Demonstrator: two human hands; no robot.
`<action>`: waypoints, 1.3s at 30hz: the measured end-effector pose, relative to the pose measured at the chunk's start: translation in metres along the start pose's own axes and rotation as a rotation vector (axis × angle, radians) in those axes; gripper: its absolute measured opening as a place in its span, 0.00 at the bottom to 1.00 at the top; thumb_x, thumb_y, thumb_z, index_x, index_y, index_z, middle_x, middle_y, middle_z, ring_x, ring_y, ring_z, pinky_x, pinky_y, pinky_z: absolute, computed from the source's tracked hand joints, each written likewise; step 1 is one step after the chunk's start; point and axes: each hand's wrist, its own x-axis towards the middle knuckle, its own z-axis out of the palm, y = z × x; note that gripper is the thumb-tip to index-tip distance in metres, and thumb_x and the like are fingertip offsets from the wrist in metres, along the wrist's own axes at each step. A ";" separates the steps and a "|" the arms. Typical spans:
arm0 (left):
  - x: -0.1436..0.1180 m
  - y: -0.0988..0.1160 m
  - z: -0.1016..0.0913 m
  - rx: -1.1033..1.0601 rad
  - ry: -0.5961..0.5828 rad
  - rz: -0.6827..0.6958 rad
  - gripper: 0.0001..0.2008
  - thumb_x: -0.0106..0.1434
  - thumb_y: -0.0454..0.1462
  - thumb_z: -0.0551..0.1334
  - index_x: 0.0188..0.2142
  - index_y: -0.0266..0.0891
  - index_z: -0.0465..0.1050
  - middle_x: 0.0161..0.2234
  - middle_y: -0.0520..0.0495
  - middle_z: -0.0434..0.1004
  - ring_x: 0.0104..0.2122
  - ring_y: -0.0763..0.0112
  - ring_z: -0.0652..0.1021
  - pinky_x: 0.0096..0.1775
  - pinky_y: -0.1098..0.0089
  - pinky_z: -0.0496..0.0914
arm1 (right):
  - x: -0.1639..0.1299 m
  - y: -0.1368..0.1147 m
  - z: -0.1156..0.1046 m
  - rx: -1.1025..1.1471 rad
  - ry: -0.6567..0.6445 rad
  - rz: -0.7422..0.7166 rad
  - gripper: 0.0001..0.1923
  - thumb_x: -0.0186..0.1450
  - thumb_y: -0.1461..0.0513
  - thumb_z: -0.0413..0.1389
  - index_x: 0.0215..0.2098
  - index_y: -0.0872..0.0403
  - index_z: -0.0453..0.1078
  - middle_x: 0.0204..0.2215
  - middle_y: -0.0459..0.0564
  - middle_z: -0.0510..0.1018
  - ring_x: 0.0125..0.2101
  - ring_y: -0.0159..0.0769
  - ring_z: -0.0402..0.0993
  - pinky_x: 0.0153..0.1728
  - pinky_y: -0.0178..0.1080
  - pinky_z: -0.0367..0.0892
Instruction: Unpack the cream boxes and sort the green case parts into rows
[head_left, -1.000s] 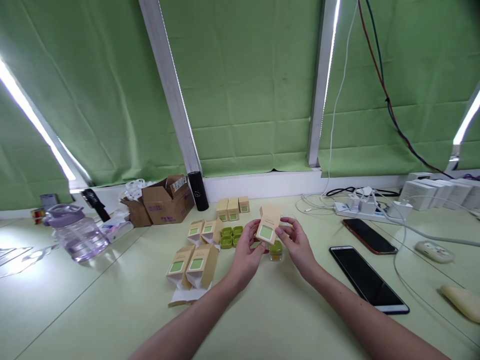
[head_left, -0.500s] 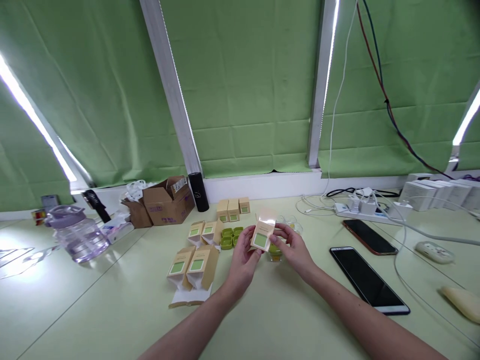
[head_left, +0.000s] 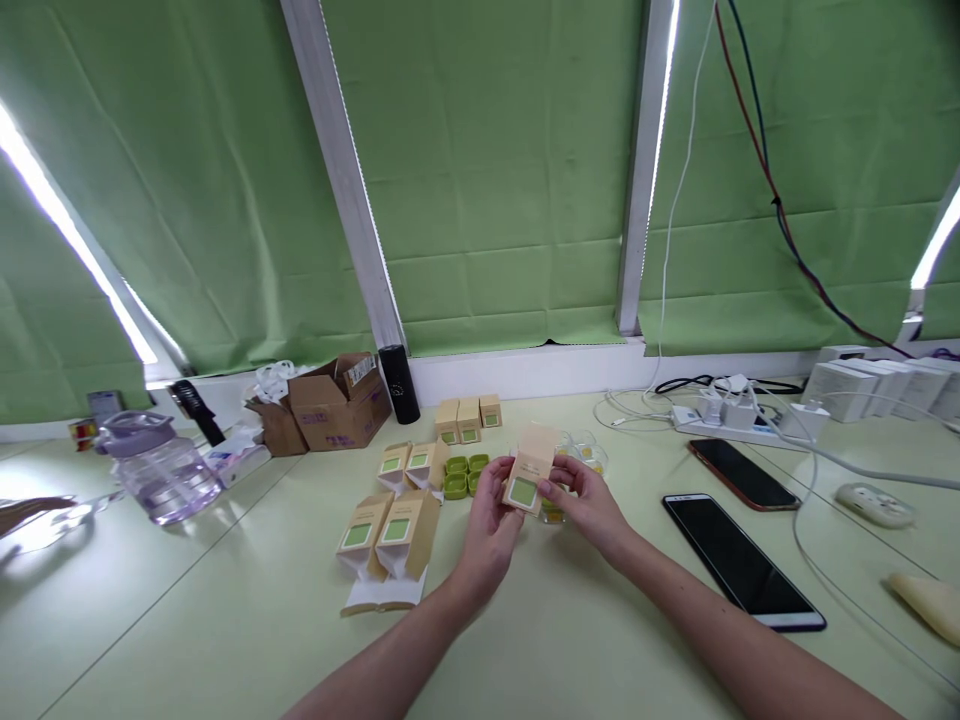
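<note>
**Small carton held in both hands above the table**

The pale green table point(head_left: 225, 620) carries everything here, under green blinds point(head_left: 495, 200). On its left stands a clear jug point(head_left: 161, 470), with a brown shipping box point(head_left: 337, 410) and a black cylinder point(head_left: 397, 383) behind. To the right lie two phones point(head_left: 742, 565), a power strip point(head_left: 739, 415) and white boxes point(head_left: 870, 385). Nearer the middle sit two open cartons point(head_left: 386, 535), two more behind them, three closed ones point(head_left: 469, 418) at the back, and a cluster of green lids point(head_left: 461, 475).

The left hand point(head_left: 491, 520) and right hand point(head_left: 589, 505) meet over the middle of the table, both closed on one small carton point(head_left: 527, 480), tan with a green label. It is lifted clear of the table and tilted, with its top flap standing up. The left fingers pinch its lower left edge, thumb on the front; the right fingers grip its right side, close to the label. Just below and behind the right hand sits a small jar point(head_left: 553, 513), partly hidden.

The step in hand looks like working the carton open or shut. The next move would call for a steady left-hand hold while the right fingers work the flap, since the card is thin and would crease easily.
</note>
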 end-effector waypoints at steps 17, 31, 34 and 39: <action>-0.005 -0.003 -0.001 0.052 -0.019 0.001 0.35 0.53 0.28 0.59 0.61 0.46 0.62 0.63 0.42 0.68 0.64 0.54 0.69 0.61 0.56 0.65 | 0.000 -0.002 0.000 0.105 0.052 0.109 0.29 0.55 0.42 0.70 0.44 0.53 0.76 0.37 0.55 0.86 0.42 0.49 0.84 0.48 0.47 0.75; -0.005 -0.011 -0.006 0.482 0.113 0.111 0.18 0.69 0.40 0.63 0.57 0.43 0.68 0.53 0.40 0.76 0.51 0.57 0.77 0.53 0.58 0.70 | -0.001 -0.007 -0.001 0.083 0.068 0.109 0.29 0.57 0.41 0.68 0.45 0.52 0.74 0.38 0.54 0.86 0.44 0.50 0.83 0.49 0.49 0.74; -0.008 -0.010 -0.008 0.488 0.055 0.162 0.19 0.72 0.41 0.58 0.61 0.42 0.67 0.58 0.37 0.74 0.57 0.54 0.74 0.59 0.55 0.66 | -0.001 -0.012 -0.001 0.083 0.091 0.112 0.29 0.55 0.39 0.68 0.42 0.51 0.75 0.37 0.54 0.86 0.45 0.51 0.82 0.46 0.48 0.75; -0.008 -0.010 -0.009 0.489 0.082 0.144 0.19 0.75 0.43 0.55 0.61 0.42 0.69 0.58 0.38 0.75 0.57 0.54 0.74 0.61 0.53 0.64 | 0.000 -0.011 -0.002 0.099 0.092 0.126 0.27 0.55 0.40 0.68 0.40 0.50 0.74 0.36 0.53 0.86 0.43 0.49 0.83 0.45 0.47 0.75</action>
